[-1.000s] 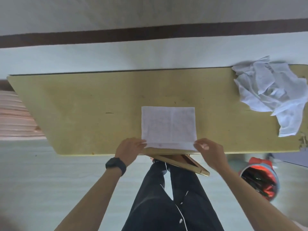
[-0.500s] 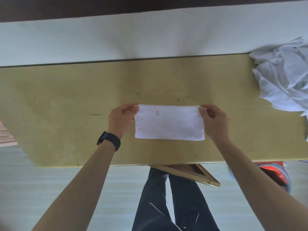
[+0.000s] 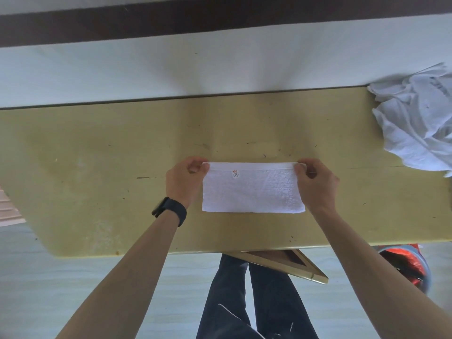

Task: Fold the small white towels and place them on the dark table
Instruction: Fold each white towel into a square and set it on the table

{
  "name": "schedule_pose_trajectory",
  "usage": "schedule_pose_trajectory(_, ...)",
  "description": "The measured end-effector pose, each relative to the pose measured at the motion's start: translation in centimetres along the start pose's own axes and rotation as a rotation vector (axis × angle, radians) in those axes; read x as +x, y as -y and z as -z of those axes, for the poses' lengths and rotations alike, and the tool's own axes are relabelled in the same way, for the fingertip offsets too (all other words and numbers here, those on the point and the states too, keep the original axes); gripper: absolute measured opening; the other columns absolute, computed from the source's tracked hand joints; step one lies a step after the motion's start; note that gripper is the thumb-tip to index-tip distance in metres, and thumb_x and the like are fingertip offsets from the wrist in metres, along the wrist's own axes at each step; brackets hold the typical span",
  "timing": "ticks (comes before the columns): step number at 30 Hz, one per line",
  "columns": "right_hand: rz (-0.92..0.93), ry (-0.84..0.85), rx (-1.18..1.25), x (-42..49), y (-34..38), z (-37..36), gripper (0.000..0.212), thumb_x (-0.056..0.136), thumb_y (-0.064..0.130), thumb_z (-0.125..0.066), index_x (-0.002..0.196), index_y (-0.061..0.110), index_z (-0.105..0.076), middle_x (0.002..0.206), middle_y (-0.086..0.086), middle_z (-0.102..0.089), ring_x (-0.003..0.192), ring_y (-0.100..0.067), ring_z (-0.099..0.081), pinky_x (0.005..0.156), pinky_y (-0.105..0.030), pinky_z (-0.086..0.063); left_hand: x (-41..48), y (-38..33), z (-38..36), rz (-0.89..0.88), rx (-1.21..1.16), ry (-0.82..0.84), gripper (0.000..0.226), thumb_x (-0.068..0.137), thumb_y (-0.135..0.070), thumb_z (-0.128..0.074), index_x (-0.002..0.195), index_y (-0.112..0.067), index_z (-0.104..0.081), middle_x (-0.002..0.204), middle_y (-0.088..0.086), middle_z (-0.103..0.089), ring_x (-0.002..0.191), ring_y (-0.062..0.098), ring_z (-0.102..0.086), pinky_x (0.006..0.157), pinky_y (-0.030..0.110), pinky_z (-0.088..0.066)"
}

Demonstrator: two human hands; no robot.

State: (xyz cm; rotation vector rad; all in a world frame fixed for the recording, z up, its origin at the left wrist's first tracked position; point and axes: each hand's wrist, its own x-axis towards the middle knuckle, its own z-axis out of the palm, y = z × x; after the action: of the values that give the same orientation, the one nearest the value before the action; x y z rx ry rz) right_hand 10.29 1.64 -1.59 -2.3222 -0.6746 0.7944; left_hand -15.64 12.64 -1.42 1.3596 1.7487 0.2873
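Status: one towel (image 3: 253, 189) lay flat on the tabletop (image 3: 97, 155), about midway between the left and right edges and slightly nearer the near edge. It was a wide strip with its long side parallel to the near edge. The doubled rim along its far side suggested one fold was done. The label (image 3: 235, 174) faced up near that rim.

Left hand (image 3: 184, 181): thumb and fingers pinched the towel's far-left corner. Right hand (image 3: 315, 184): same pinch on the far-right corner. Neither held anything else. I couldn't tell whether the corners touched the tabletop or sat just above it.

Step in hand, my read: squaring the far edge of the first fold.

Next move likely calls for the cross fold, one short end over the other. Both layers need to stay pinched together so the lower one doesn't creep, the corners need matching, then a press flat. After that, carry it to the dark table. I couldn't place that table; only a dark band (image 3: 220, 23) showed beyond the far edge, and what it was wasn't clear.

The pile (image 3: 415, 118) of unfolded towels sat at the far right corner, well apart from both hands and partly out of view. Plenty left to do.
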Motion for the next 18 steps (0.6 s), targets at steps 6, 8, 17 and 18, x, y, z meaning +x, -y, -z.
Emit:
schedule_pose_trajectory(6,0.097,-0.062,-0.133,0.3,-0.9,-0.7,0.012,0.094,0.025,-0.054,0.099,0.024,-0.066,0.087,0.003,-0.066,0.083,-0.018,-0.060,0.077,-0.028,-0.043,0.1,0.2,-0.5,-0.094,0.184,-0.028,0.007,0.090,-0.038,-0.062,0.095,-0.036,-0.065,0.087,-0.015,-0.064,0.082,0.002,-0.058,0.069,0.025,-0.045)
schedule_pose_trajectory(8,0.084,-0.095,-0.157,0.0,-0.9,-0.9,0.016,0.096,0.027,-0.053,0.105,0.021,-0.064,0.096,0.001,-0.063,0.085,-0.019,-0.057,0.078,-0.026,-0.036,0.1,0.0,-0.6,-0.113,0.264,-0.015,0.006,0.091,-0.039,-0.060,0.096,-0.037,-0.062,0.091,-0.015,-0.061,0.081,0.001,-0.057,0.068,0.026,-0.044)
schedule_pose_trajectory(17,-0.010,-0.075,-0.219,1.6,1.7,-1.5,0.019,0.095,0.032,-0.052,0.107,0.021,-0.061,0.108,-0.003,-0.056,0.101,-0.026,-0.051,0.079,-0.032,-0.035,-0.8,-0.4,-0.2,-0.130,0.471,0.049,0.010,0.091,-0.036,-0.055,0.097,-0.029,-0.058,0.100,-0.010,-0.058,0.080,0.019,-0.062,0.072,0.034,-0.052)
schedule_pose_trajectory(18,0.009,-0.077,-0.231,2.2,2.7,-1.9,0.020,0.094,0.032,-0.052,0.110,0.022,-0.059,0.112,-0.002,-0.054,0.106,-0.026,-0.049,0.079,-0.032,-0.034,-1.3,-0.2,-0.2,-0.117,0.489,0.054,0.010,0.091,-0.036,-0.054,0.097,-0.028,-0.058,0.101,-0.009,-0.057,0.080,0.020,-0.062,0.071,0.033,-0.051)
